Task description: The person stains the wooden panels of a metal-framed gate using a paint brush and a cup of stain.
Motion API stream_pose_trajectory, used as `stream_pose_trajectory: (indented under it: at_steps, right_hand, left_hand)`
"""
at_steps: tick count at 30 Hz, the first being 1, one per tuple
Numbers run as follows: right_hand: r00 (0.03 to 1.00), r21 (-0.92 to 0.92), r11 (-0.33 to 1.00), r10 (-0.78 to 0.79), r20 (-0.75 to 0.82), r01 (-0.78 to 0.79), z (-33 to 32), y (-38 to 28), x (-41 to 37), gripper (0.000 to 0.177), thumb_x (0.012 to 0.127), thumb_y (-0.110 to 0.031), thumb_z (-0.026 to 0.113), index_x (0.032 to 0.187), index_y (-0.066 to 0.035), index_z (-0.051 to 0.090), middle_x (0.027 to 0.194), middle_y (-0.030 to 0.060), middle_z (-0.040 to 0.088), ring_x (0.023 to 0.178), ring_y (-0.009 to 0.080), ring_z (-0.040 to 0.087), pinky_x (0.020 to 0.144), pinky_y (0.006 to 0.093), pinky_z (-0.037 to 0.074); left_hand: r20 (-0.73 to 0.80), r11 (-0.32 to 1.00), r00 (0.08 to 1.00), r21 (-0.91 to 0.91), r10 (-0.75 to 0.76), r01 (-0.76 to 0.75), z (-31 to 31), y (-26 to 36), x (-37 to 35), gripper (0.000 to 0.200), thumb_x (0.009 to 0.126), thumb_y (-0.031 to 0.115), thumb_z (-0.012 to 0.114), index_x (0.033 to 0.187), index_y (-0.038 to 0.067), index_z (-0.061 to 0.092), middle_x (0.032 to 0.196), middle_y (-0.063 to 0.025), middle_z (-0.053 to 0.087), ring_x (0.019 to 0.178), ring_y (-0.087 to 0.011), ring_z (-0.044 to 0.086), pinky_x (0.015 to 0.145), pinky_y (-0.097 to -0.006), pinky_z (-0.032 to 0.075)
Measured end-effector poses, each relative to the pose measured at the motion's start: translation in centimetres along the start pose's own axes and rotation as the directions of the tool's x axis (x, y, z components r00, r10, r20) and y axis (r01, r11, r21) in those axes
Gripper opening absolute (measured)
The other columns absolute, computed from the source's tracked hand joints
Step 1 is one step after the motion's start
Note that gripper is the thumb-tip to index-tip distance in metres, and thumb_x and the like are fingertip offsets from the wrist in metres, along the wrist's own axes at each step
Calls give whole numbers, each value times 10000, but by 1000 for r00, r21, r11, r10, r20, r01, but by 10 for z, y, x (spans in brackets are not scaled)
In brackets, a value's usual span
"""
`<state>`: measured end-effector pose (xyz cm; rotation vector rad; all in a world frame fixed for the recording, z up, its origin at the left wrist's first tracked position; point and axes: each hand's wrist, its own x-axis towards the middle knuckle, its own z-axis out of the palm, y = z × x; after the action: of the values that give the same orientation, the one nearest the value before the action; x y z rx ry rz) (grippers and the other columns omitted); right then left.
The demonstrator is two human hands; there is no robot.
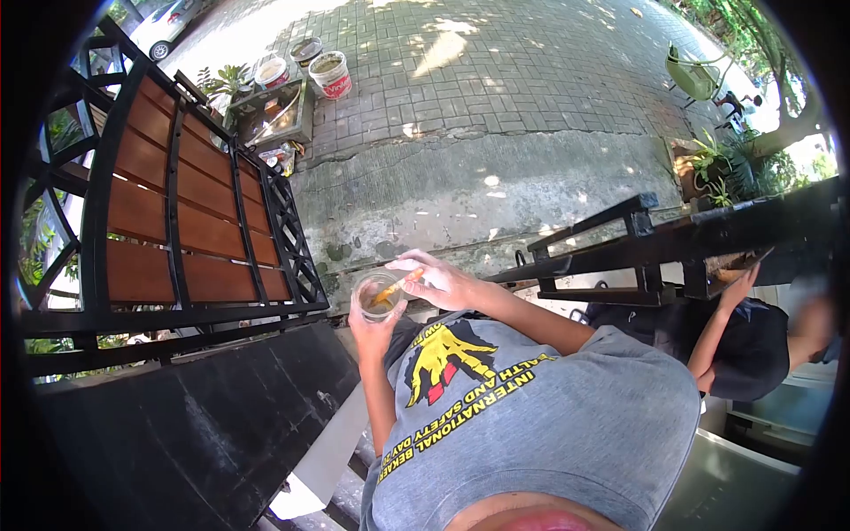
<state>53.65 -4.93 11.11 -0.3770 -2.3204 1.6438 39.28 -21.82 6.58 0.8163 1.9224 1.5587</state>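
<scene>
A small clear cup [365,292] with some liquid in it is in my left hand [375,331], whose fingers wrap round its side. A thin orange-yellow brush or stick [400,286] slants down into the cup. My right hand [436,280] pinches its upper end just right of the rim. The brush's lower tip is inside the cup and hard to make out. Both hands are in front of the grey printed shirt [540,425].
A black metal gate with brown panels [137,208] stands at left, and black metal bars [611,239] at right. Another person [753,350] reaches to those bars. Beyond are buckets [331,78], a concrete planter [292,124], paving [496,80] and a green chair [695,78].
</scene>
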Motion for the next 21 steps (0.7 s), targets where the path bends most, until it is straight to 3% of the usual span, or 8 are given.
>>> stream_pose_trajectory:
  at_steps: [3,6,10,13,16,20,21]
  right_hand:
    - [999,-21,1000,-2,-54,1,3,14,15,488,1076,-343,558,1494,-93,531,1397,162,512,1261,312,576,1056,400,469]
    - [997,-26,999,46,-67,-48,-1,20,39,489,1073,-346,564,1482,-80,541,1397,166,510,1274,315,571,1062,398,466]
    - [979,-44,993,103,-176,-112,-3,31,77,480,1063,-361,578,1420,-41,586,1236,159,589,1158,289,614,1007,385,488]
    - [944,-199,979,-19,-330,-50,-4,45,113,453,1052,-317,615,1421,-55,589,1253,147,613,1163,254,633,1023,366,488]
    - [887,74,995,90,-452,-63,-2,49,153,410,1031,-281,654,1361,-39,632,1235,140,630,1128,253,656,990,361,505]
    - [854,-168,986,-74,-515,-16,-4,33,184,355,1011,-256,669,1269,-13,690,1261,152,636,1133,289,658,980,368,518]
    - [832,-213,977,-121,-541,4,-1,39,191,328,1005,-280,681,1232,-47,724,1265,133,634,1092,282,660,911,378,556]
  left_hand:
    - [35,999,999,18,-27,27,-5,-1,19,785,676,145,969,1332,-18,570,1225,-145,671,1124,-234,660,1004,-376,530]
    - [96,1000,995,14,-16,15,-15,-11,55,782,683,146,964,1335,-20,566,1222,-142,670,1130,-231,657,1005,-372,530]
    - [239,1000,971,-27,21,-15,-22,-14,130,778,688,157,962,1333,-23,566,1225,-138,674,1126,-226,667,1005,-368,533]
    - [377,984,916,51,140,-171,-39,-10,202,753,690,161,957,1314,-18,574,1229,-138,678,1119,-235,678,1002,-382,541]
    - [467,953,865,135,181,-273,-53,1,265,727,688,154,951,1291,-14,582,1212,-137,681,1116,-236,682,998,-383,546]
    - [581,962,786,24,209,-274,-62,-11,320,756,690,133,947,1325,12,556,1212,-131,676,1127,-241,676,1020,-379,531]
    - [601,956,777,68,188,-284,-63,2,325,771,676,147,951,1324,15,554,1223,-130,671,1136,-240,670,1023,-384,523]
